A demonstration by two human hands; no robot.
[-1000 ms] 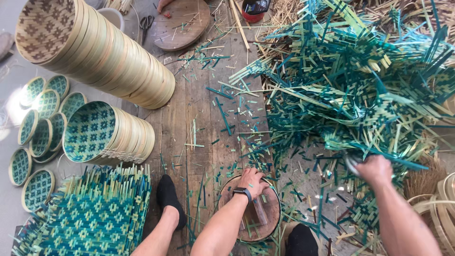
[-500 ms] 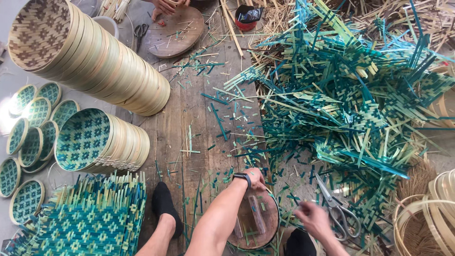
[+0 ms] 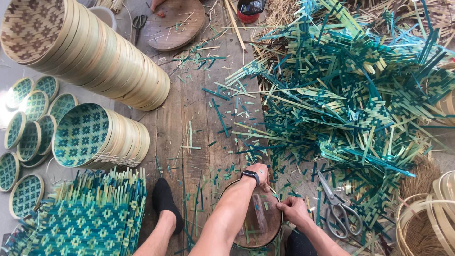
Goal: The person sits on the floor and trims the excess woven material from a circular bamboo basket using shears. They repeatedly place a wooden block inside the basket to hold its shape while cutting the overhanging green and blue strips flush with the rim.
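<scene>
Far left there's a bunch of small round woven trays (image 3: 28, 123) in green and pale strips, lying loose on the grey floor. Next to them, a short stack of green-patterned woven baskets (image 3: 97, 137) on its side, and above that a much longer stack of natural bamboo baskets (image 3: 90, 52), also tipped over. Bottom left corner has a pile of square woven mats (image 3: 90, 218) with loose strip ends sticking up.

Moving over, a foot in a black sock (image 3: 164, 201) sits on the plank floor (image 3: 199, 123), which is littered with green offcuts. Then the main bit: a round wooden board (image 3: 258, 223) sits right in front of the person, between the legs. The left hand (image 3: 259, 174), with a black watch on the wrist, presses down on the board's far rim, fingers curled. The right hand (image 3: 293, 208) is at the board's right edge, fingers drawn together like it's pinching something small, can't tell what.

Just right of that, scissors (image 3: 335, 208) lie on the floor, untouched. Beyond them a huge messy heap of green woven strips (image 3: 360, 95), and bamboo hoops (image 3: 426, 213) in the bottom right corner.
</scene>
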